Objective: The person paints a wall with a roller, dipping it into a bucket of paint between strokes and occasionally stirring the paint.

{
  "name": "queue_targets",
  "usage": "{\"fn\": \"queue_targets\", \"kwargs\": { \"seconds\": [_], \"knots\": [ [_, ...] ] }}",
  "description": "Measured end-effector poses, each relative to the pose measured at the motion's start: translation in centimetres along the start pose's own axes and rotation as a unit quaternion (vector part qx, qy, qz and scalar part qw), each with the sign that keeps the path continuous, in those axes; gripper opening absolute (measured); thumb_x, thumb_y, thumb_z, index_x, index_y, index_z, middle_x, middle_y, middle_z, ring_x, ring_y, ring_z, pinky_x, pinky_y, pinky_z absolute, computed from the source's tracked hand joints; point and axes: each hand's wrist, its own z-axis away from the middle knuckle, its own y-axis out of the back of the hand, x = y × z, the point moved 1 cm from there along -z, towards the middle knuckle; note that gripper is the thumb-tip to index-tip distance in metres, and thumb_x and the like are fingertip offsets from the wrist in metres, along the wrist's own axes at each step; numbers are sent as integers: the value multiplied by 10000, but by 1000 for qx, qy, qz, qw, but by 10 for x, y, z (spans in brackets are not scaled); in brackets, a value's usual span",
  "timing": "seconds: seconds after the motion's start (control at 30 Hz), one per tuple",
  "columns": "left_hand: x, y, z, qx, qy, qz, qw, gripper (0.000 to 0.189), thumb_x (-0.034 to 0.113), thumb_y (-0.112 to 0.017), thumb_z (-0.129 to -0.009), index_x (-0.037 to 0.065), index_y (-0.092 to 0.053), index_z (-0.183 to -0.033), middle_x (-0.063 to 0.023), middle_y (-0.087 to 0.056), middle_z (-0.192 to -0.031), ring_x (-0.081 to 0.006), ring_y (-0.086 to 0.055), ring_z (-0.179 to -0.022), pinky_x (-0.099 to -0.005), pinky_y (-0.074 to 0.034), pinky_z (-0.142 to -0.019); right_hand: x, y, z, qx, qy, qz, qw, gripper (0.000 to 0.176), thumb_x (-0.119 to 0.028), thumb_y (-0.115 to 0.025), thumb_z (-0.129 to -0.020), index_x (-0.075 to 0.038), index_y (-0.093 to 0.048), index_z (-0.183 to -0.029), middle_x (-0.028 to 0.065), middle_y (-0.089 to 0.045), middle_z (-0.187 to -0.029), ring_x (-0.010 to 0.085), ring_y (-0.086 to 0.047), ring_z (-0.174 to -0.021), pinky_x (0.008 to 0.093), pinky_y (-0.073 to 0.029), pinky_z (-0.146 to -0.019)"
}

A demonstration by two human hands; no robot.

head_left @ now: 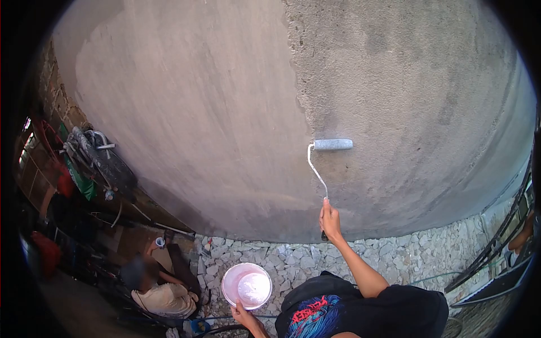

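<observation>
My right hand is closed round the handle of a paint roller. The roller's pale, wet-looking sleeve lies level against the grey wall, near the line where a smoother surface on the left meets a rougher one on the right. Lower down, my left hand grips the near rim of a pinkish-white bucket. Some white material shows at the bottom of the bucket.
A seated person in a cap holds a small cup at the lower left. Broken stones cover the ground along the wall. Hoses and bags hang at the left. Dark bars and part of another person stand at the right.
</observation>
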Motion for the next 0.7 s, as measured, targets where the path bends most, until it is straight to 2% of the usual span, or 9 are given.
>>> {"fn": "queue_targets", "kwargs": {
  "seconds": [0.13, 0.2, 0.3, 0.33, 0.4, 0.5, 0.57, 0.7],
  "knots": [
    [0, 0, -3, 1, 18, -15, 1000, 220, 238, -541, -929, 32, -528, -1007, -88, -612, -964, -172, -622, -850, -304, -521, -679, -22, -7, -8, -46, 25, -2, 999, 576, -534, -397, -953, -79, -402, -600, 2, -377, -445, 101, -379, -326, 255, -313, -311],
    [5, -10, 0, 8, 4, 11, 1000, 188, 244, -549, -926, 57, -534, -936, -34, -596, -901, -100, -574, -760, -233, -462, -615, -19, -10, -11, -62, 30, 15, 998, 572, -531, -394, -956, -80, -400, -604, 2, -378, -446, 100, -376, -324, 256, -313, -310],
    [4, -10, 1, 9, 17, -17, 1000, 195, 250, -546, -927, 57, -540, -950, -38, -603, -901, -98, -579, -753, -226, -455, -597, 5, -13, -16, -96, 25, -7, 995, 574, -536, -394, -954, -90, -377, -593, 4, -368, -438, 100, -372, -322, 256, -314, -309],
    [2, -10, 0, 9, 18, -18, 1000, 195, 250, -546, -927, 57, -540, -950, -38, -603, -901, -98, -579, -753, -226, -455, -597, 15, -12, -16, -114, 6, -20, 993, 570, -546, -381, -953, -91, -367, -611, 7, -348, -438, 104, -360, -321, 262, -305, -307],
    [-3, -9, 0, -10, 18, -3, 1000, 249, 234, -537, -932, 22, -527, -1062, -93, -611, -1001, -171, -616, -876, -317, -516, -700, 37, -10, -13, -130, -15, -34, 991, 566, -556, -368, -953, -91, -358, -630, 10, -328, -437, 107, -348, -321, 268, -295, -305],
    [2, -14, 2, -9, 27, -17, 999, 230, 235, -534, -934, 27, -525, -1032, -88, -611, -972, -165, -617, -848, -306, -517, -679, 59, -5, -2, -134, -57, -48, 988, 576, -574, -368, -944, -96, -353, -622, 12, -331, -436, 112, -344, -321, 275, -297, -306],
    [-4, -9, -1, -15, 24, -13, 1000, 218, 235, -534, -934, 31, -523, -1010, -87, -610, -953, -161, -617, -832, -299, -518, -667, 66, -1, 10, -131, -128, -67, 981, 605, -605, -404, -918, -111, -346, -574, 7, -349, -426, 110, -360, -318, 265, -318, -318],
    [-8, -5, -10, -22, 19, -13, 999, 191, 230, -537, -934, 42, -512, -953, -81, -607, -900, -148, -616, -779, -281, -520, -635, 65, 4, 22, -129, -154, -60, 978, 606, -611, -405, -915, -110, -357, -577, 6, -354, -429, 113, -358, -318, 271, -325, -324]
  ]
}}
